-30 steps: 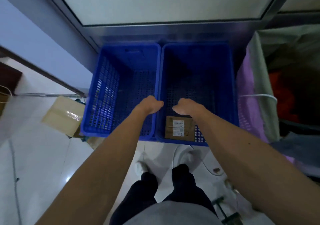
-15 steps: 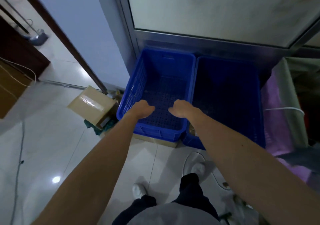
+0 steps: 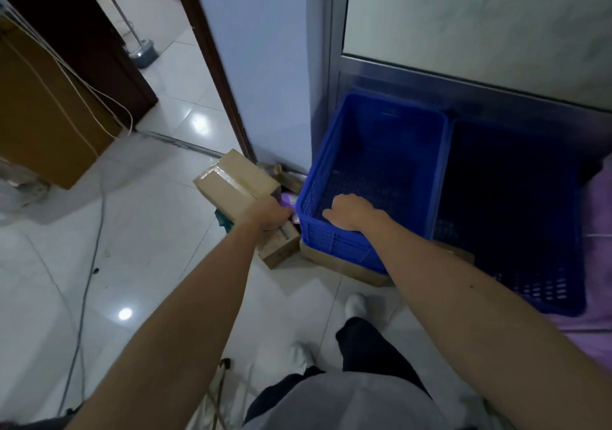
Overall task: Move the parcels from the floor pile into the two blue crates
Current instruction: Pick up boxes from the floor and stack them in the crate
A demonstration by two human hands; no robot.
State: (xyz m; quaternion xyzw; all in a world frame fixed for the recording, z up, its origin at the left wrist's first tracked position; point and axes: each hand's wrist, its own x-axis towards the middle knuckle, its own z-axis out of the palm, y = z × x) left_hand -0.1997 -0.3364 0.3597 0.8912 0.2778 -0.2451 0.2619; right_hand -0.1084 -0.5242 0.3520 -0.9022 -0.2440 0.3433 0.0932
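Note:
Two blue crates stand side by side against a metal-framed door: the left crate (image 3: 336,242) looks bare inside, the right crate (image 3: 516,204) lies in shadow. The floor pile sits left of them: a large taped cardboard box (image 3: 231,186), a smaller box (image 3: 280,247) below it, and a purple parcel (image 3: 286,201) between them. My left hand (image 3: 270,215) is down at the large box's near corner, its fingers hidden among the parcels. Fingers apart and holding nothing, my right hand (image 3: 351,211) hovers over the left crate's front-left corner.
Flattened cardboard (image 3: 347,265) lies under the left crate. A brown cabinet (image 3: 49,111) with a white cord stands at the left, and a grey cable (image 3: 86,277) runs over the tiled floor. A purple bag (image 3: 596,207) borders the right crate. My feet are just below the crates.
My view has swung left, from the crates to the floor pile. My left hand went from over the left crate down to the parcels. My right hand shifted left and spread its fingers.

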